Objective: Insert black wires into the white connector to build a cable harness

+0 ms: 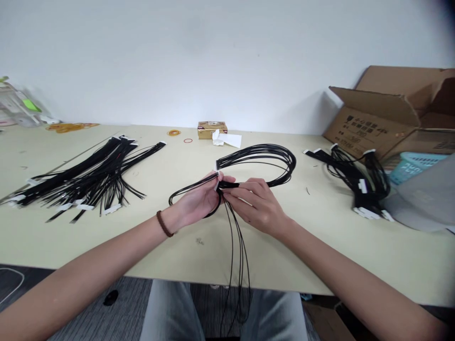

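Observation:
Above the middle of the table I hold a black wire harness [280,154] whose wires loop out to the right and come back between my hands. A white connector [216,166] on it stands just above the fingers of my left hand [199,201], which is closed round the harness. My right hand [259,204] pinches the wires close beside it. Several thin loose wires [239,246] hang from between the hands past the table's front edge. A smaller loop bends round to the left. The exact spot between the fingertips is partly hidden.
A pile of black wire harnesses [95,175] lies at left, and more bundled harnesses [359,182] at right. Behind these are a cardboard box [377,121] and a turquoise basket [408,166]. A small gold box [212,129], tissue [227,139] and rubber bands [174,133] sit near the wall.

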Demonstrator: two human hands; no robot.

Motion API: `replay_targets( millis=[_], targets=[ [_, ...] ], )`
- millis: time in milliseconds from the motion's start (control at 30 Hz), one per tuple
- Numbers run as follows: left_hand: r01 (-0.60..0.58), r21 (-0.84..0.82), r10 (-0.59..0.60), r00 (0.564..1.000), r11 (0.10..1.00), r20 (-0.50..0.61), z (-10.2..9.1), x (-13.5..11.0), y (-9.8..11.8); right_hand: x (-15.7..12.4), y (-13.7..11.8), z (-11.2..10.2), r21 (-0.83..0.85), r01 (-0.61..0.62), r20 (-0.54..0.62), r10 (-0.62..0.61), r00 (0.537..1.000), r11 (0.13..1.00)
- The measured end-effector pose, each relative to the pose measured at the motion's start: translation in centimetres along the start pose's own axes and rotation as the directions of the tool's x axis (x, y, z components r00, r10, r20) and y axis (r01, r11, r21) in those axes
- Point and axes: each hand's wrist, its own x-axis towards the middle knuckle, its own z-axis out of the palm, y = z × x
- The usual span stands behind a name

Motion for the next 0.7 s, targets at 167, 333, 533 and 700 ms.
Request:
replay_targets(
  millis=[167,333,533,700],
  targets=[
    [0.001,-0.003,-0.001,1.0,1.0,0.004,-0.21,0.1,-0.04,-0.09,0.12,0.03,0.029,0.009,0.0,-0.009,1.0,1.0],
    [0.008,0.004,-0.008,1.0,1.0,-0.023,-0.35,0.13,-0.21,-0.13,0.14,0.06,0.037,0.007,0.018,-0.008,1.0,0.999],
    [-0.019,0.0,0.019,0.995,1.0,-0.097,-0.4,0.31,-0.25,0.06,0.13,-0.08,0.189,-0.166,0.032,0.163,0.986,0.968],
    [-0.03,0.036,0.037,0.975,0.999,-0.219,-0.52,0.56,0.06,0.72,0.17,-0.62,0.514,-0.58,0.123,0.616,0.779,0.631]
  ],
)
